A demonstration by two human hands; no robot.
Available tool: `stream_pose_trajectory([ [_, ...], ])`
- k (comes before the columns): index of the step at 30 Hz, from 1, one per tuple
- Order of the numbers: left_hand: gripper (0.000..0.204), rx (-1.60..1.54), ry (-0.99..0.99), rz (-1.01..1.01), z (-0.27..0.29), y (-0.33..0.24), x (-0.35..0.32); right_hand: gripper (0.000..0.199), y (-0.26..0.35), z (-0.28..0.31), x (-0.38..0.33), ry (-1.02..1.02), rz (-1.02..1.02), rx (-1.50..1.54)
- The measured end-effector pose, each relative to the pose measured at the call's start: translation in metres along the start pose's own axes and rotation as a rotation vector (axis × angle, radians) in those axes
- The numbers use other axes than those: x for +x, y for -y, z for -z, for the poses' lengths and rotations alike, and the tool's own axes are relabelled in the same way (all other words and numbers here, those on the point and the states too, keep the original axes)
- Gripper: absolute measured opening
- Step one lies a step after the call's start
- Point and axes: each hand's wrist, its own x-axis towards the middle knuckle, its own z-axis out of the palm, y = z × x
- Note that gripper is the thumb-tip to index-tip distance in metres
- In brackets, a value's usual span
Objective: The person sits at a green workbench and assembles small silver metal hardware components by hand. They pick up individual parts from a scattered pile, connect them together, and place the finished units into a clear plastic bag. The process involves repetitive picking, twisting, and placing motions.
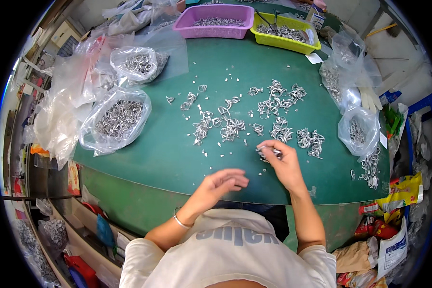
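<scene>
My right hand (284,165) is closed around a few silver-coloured metal rings (276,152), partly hidden by the fingers, just above the green tabletop. My left hand (223,182) hovers to its left, slightly blurred, with the fingers loosely stretched out and nothing visible in them. Beyond both hands lie loose clusters of similar rings, one a heap (231,128) in the middle and another a pile (310,141) to the right of my right hand. A larger spread of rings (278,101) sits farther back. Small silvery fragments (219,144) are scattered between the clusters.
At left stand two clear plastic bags of rings, the nearer bag (144,117) wide open. Along the back are a purple basket (213,31) and a yellow-green basket (285,44) with pliers (274,21). A clear bag (359,117) and spilled rings (371,168) lie by the right edge.
</scene>
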Motion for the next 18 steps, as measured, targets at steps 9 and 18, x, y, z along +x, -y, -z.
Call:
stream_pose_trajectory([
  [9,0.044,-0.606,0.044,0.118,-0.028,0.002,0.035,0.021,0.009,-0.004,-0.029,0.069,-0.303,0.587],
  [18,0.041,-0.915,0.027,0.454,-0.023,0.005,0.044,0.026,0.051,-0.028,-0.041,0.314,0.260,-0.776],
])
